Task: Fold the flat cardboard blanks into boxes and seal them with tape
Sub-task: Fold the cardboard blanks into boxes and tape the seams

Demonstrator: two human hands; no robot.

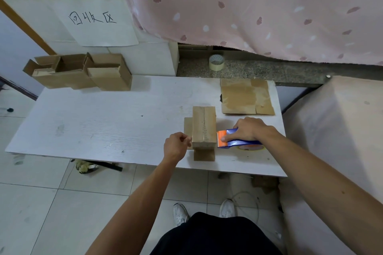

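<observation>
Box being worked on: small brown cardboard box point(204, 127), near the table's point(103, 122) near edge and right of its middle. The top flaps are closed with the seam running away from the person. 1 flap lies flat at its near end and another at its left.
Open boxes: cluster of brown cardboard boxes point(78, 72) at the table's far-left corner, tops open and flaps up. Their insides are in shadow.
Blanks: flat brown cardboard blanks point(246, 97) at the far-right corner.
Tape tool: blue-and-orange tape dispenser point(222, 138) on the table, its toothed orange end against the box's right side near the near corner.
Right grip point(248, 130): clamped round the dispenser's blue handle, palm down, forearm coming from the near right.
Left grip point(176, 145): fingers curled, fingertips at the box's left near corner. I cannot tell whether they pinch anything.
Spare roll: pale tape roll point(216, 62) on the stone ledge beyond the table's far edge.
</observation>
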